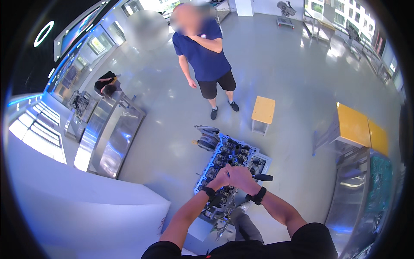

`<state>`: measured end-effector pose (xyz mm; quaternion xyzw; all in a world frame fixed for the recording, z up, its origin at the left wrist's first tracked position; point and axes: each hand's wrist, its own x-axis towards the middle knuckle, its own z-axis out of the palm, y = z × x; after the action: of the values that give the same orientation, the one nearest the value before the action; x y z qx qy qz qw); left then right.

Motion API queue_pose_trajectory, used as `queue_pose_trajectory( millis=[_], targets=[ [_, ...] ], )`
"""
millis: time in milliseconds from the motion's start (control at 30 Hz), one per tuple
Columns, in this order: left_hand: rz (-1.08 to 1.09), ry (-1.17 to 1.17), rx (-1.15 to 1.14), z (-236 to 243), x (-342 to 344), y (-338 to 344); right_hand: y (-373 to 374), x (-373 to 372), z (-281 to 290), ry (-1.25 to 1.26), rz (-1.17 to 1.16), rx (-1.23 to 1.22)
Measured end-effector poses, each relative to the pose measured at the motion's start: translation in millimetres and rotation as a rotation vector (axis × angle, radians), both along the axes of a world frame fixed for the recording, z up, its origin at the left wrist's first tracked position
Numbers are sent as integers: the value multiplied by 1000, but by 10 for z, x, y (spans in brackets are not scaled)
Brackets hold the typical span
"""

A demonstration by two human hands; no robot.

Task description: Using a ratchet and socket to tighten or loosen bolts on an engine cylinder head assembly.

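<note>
An engine with its valve gear exposed (235, 151) stands in front of me on a stand. Over its middle my left hand (220, 180) and my right hand (243, 178) meet, fingers closed and pressed against each other. Whatever they grip is hidden by the hands themselves. A tool's black handle (263, 177) sticks out to the right from beneath my right hand; whether that hand holds it, I cannot tell. Each wrist wears a black band.
Beyond the engine stands a person in a dark blue shirt (202, 56), near a yellow-topped stool (263, 110). Metal workbenches flank me, one at left (118, 142) and one at right (347, 185). Another person (105, 84) bends over at the far left. A white surface (129, 207) lies close on my left.
</note>
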<state>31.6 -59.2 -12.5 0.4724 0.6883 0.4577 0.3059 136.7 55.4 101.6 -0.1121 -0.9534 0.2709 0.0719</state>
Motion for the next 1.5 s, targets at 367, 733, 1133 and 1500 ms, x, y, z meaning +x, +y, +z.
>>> queue_pose_trajectory(
  millis=[367, 733, 1133, 1500],
  targets=[
    [215, 550, -253, 171, -57, 243, 216, -123, 94, 145, 275, 273],
    [485, 709, -116, 331, 228, 332, 439, -142, -94, 202, 465, 294],
    [571, 520, -17, 278, 263, 191, 680, -620, 147, 385, 1102, 228],
    [720, 637, 56, 215, 310, 245, 696, -1037, 16, 476, 1342, 102]
  ],
)
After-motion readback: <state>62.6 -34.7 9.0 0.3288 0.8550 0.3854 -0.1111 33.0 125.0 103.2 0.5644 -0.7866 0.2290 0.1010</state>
